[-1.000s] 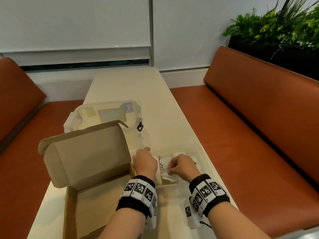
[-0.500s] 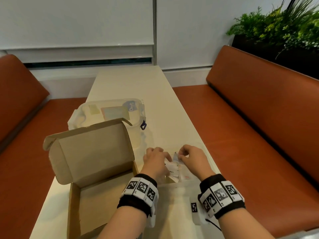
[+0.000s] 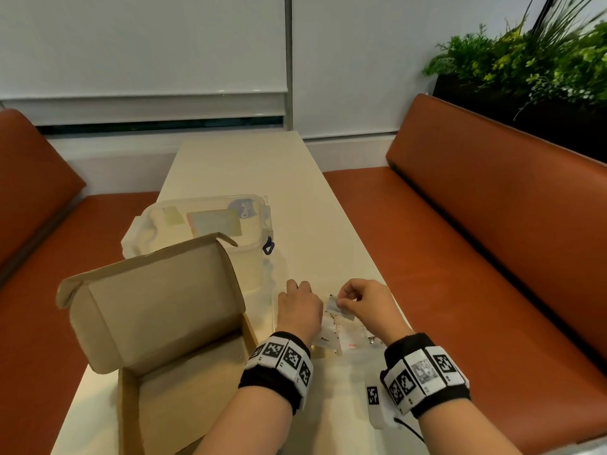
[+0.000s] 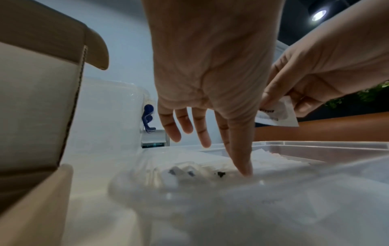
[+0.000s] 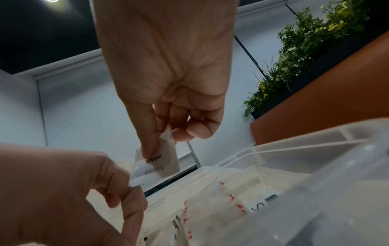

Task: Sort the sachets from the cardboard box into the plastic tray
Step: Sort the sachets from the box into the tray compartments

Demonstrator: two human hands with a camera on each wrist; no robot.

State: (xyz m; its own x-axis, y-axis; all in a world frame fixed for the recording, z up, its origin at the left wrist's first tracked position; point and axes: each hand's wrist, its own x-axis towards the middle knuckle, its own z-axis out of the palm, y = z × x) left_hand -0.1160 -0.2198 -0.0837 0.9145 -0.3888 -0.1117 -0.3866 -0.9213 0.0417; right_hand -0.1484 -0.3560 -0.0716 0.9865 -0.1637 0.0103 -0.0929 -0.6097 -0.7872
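Note:
The open cardboard box (image 3: 164, 323) stands at the left, and what shows of its inside is bare. Right of it sits the clear plastic tray (image 3: 274, 311) with several white sachets (image 3: 331, 336) lying in it, some printed red, some black. My right hand (image 3: 341, 302) pinches one small white sachet (image 5: 166, 159) between thumb and fingers, lifted above the tray (image 5: 294, 143). My left hand (image 3: 299, 307) reaches down into the tray's left part with fingers straight, its thumb tip (image 4: 244, 171) pressing on the sachets there. The raised sachet (image 4: 277, 114) hangs just right of that hand.
A lidded clear plastic container (image 3: 210, 221) stands right behind the box's raised flap (image 4: 42, 50). The tray lies close to the table's right edge (image 3: 391, 290). Orange benches (image 3: 476, 257) flank the narrow table, and a planter with greenery (image 3: 532, 60) sits beyond the right bench.
My right hand has risen from the pile in the tray with one sachet pinched. My left hand has slid slightly away from me and stays down on the sachets.

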